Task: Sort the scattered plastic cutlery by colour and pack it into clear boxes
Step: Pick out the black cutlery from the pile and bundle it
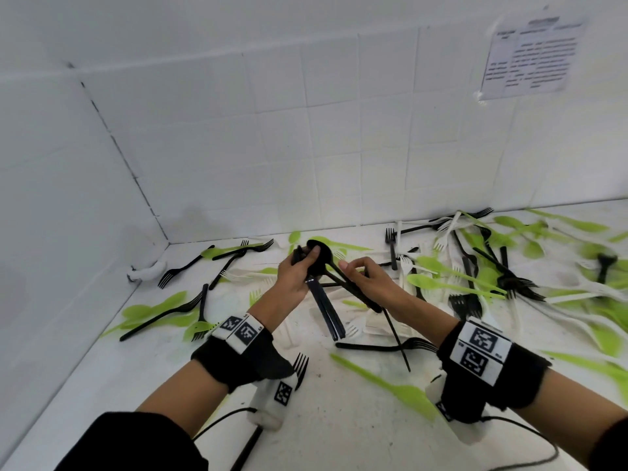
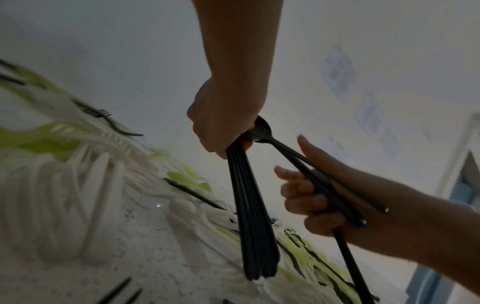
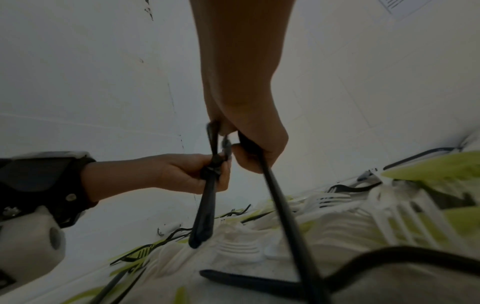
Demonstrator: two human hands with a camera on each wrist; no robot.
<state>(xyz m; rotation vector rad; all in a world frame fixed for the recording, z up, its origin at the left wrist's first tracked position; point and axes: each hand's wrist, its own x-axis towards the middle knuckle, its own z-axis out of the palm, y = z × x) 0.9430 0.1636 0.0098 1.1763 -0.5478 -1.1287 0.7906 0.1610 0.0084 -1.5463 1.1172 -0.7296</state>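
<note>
While both hands work above the white counter (image 1: 339, 419), left hand (image 1: 294, 275) grips a bundle of black cutlery (image 1: 326, 311), handles hanging down; right hand (image 1: 365, 278) curls round several more black pieces (image 1: 394, 329), touching the bundle's top. Green, white and black cutlery (image 1: 475, 266) litters the counter below, densest right. Tiled wall (image 1: 306, 147) behind carries a printed sheet (image 1: 533, 56). Boxes not seen.

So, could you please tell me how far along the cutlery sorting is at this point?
Early on. Done: a bundle of black plastic cutlery is gathered in the left hand. In hand: the right hand holds more thin black plastic pieces beside that bundle. Left: green plastic spoons, white plastic forks and black plastic forks lie scattered on the white counter; no clear box is in view.
</note>
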